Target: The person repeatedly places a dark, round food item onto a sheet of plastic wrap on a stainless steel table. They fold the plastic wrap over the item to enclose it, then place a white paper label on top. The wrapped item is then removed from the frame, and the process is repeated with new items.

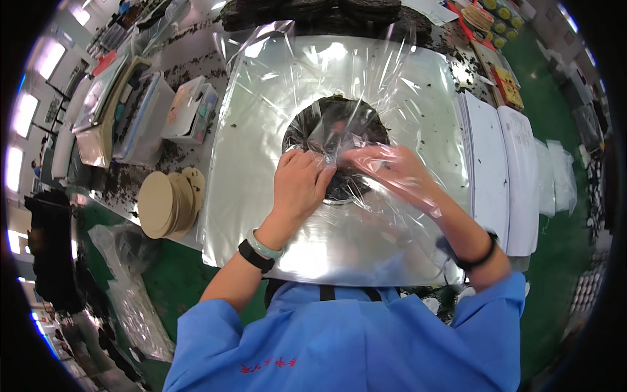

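Note:
A round, dark pressed cake [362, 117], which looks like dried seaweed, lies on a shiny metal sheet [254, 161] before me. Thin clear plastic film [392, 63] drapes over the cake and spreads past it at the far side. My left hand [300, 183] rests at the cake's near left edge, its fingers curled on gathered film. From the right, my right hand [392, 169] reaches over the cake and pinches film near the middle, slightly blurred. Some film also lies across its back and wrist. Both hands partly cover the cake.
Round cardboard discs [169, 203] are stacked at the left table edge, near a lidded plastic box [191, 110] and a larger clear bin [147, 117]. White paper sheets [482, 161] lie along the right. More dark cakes [323, 17] line the far side. Dark flakes litter the table.

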The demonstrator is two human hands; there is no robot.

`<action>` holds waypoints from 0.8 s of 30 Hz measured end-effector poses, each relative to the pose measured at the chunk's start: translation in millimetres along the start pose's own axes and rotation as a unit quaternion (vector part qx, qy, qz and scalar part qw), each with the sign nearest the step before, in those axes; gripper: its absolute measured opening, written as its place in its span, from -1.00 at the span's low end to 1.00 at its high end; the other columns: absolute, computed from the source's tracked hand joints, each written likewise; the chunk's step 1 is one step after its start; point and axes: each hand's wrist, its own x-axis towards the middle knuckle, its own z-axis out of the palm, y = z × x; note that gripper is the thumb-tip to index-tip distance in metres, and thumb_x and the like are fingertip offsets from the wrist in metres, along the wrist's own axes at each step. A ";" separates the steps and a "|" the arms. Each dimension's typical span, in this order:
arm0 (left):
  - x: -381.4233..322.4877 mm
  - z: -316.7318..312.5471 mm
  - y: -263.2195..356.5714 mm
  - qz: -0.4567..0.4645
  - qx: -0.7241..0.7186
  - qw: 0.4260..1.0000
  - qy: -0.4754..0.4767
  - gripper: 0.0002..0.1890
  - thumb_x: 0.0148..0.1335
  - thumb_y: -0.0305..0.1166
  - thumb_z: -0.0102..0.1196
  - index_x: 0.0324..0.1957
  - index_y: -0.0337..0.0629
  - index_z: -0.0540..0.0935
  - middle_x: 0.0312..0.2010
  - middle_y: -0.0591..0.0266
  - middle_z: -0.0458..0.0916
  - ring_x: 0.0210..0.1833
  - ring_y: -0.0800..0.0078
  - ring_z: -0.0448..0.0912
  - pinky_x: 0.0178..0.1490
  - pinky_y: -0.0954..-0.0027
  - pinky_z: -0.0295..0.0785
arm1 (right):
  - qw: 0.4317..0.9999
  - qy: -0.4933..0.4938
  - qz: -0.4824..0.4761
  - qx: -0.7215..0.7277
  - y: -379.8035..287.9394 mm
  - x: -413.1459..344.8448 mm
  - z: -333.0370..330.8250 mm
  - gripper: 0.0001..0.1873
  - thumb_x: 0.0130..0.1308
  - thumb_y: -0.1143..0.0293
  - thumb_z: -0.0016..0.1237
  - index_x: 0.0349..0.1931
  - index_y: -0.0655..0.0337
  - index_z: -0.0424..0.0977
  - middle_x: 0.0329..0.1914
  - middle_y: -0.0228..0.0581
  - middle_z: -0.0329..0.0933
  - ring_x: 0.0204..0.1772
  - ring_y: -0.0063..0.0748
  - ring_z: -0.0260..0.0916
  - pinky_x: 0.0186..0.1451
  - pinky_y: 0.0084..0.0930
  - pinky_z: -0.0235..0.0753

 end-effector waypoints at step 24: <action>5.4 1.0 14.0 -0.056 0.095 0.987 -0.116 -0.65 0.18 -0.39 0.16 0.04 0.04 0.71 -0.19 0.18 0.49 0.06 0.24 0.44 0.37 0.05 0.04 | 0.928 0.152 -0.190 -0.283 31.2 8.3 2.9 -0.11 0.18 0.09 0.33 0.38 0.36 0.18 0.41 -0.02 0.22 0.40 -0.20 0.19 0.50 -0.23 0.17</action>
